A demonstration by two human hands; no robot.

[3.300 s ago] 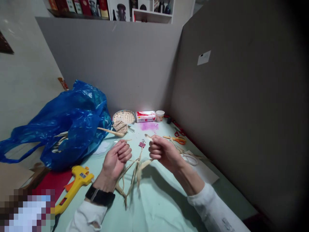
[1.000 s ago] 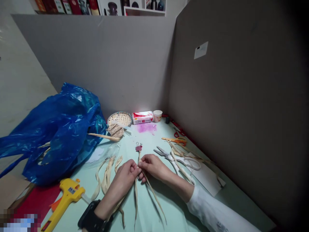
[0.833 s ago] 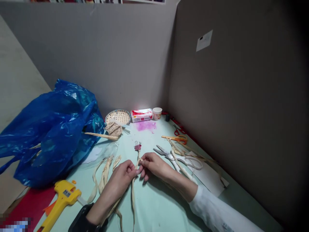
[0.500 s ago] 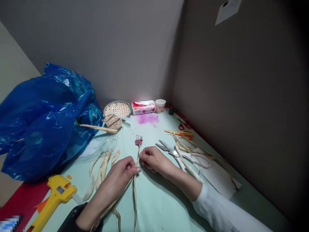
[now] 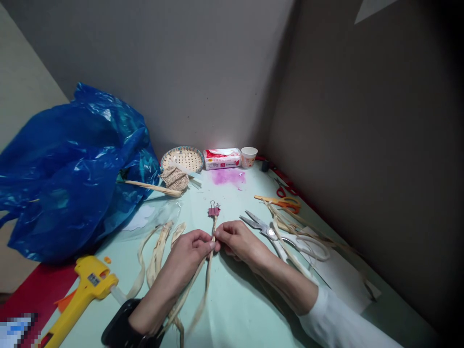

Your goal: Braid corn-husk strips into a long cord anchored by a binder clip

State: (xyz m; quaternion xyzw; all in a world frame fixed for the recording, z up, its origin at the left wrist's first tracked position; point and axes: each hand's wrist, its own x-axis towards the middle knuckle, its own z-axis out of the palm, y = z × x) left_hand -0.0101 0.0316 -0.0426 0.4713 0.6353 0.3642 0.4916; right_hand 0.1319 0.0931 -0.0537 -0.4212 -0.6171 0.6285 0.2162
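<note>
A pink binder clip (image 5: 214, 211) on the table holds the top of a thin twisted strand of pale dried husk (image 5: 215, 224). Just below the clip, my left hand (image 5: 194, 251) pinches the strand between thumb and fingers. Close against it from the right, my right hand (image 5: 234, 240) is closed on the same strand with its fingertips. Loose husk strips (image 5: 208, 282) trail from my hands toward the front edge, some passing beneath my left forearm.
Flat husk pieces (image 5: 158, 251) and a yellow glue gun (image 5: 90, 280) lie left, by a blue plastic bag (image 5: 79, 169). Large scissors (image 5: 271, 233), orange scissors (image 5: 290, 203) and more strips lie right. Behind are a basket (image 5: 182, 159), tissue pack (image 5: 222, 158) and cup (image 5: 249, 157).
The view has shifted, moving the scene slightly right. My hands have come closer together on the strand, and the loose strip below has swung.
</note>
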